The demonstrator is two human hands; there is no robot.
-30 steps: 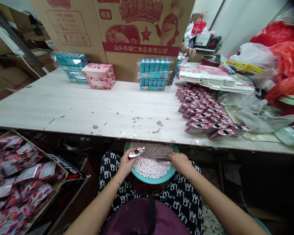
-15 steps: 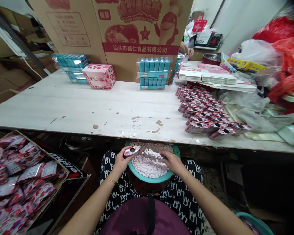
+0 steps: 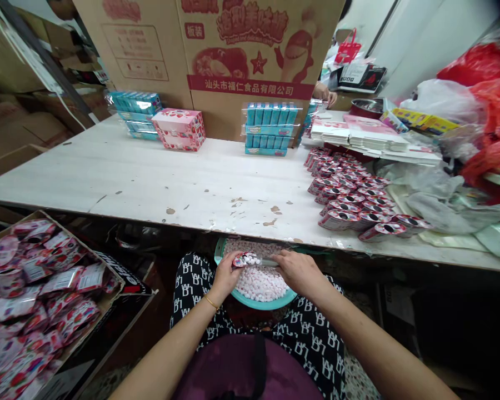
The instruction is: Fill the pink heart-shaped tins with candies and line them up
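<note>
Lap, nearest: a teal bowl (image 3: 250,300) sits between the knees, just below the worktop edge, and is heaped with small pink and white candies (image 3: 261,284).

Left hand (image 3: 225,276): the grip is closed round a small cup (image 3: 244,259). The cup is red and pink with a shiny printed wrap. It is held tilted over the near left part of the bowl, and candies are piled at its mouth. A thin bracelet shows on the wrist.

Right hand (image 3: 299,271): the grip is closed on a grey tool (image 3: 269,262), thin, its shape hard to make out. Its tip lies at the mouth of the cup, over the bowl.

Floor, left: an open cardboard box (image 3: 108,303) full of pink and red packets.

Worktop (image 3: 170,178): white, with chipped paint near the front edge.

- Right side: rows of matching cups (image 3: 350,194) lying on their sides, touching one another. Clear and red plastic bags (image 3: 483,111) lie beyond them.
- Far side: a pink box (image 3: 179,129), and stacked blue packs (image 3: 269,128) standing against a large printed carton (image 3: 216,50).

Far right of the carton: another person's hand (image 3: 325,93), well apart.
</note>
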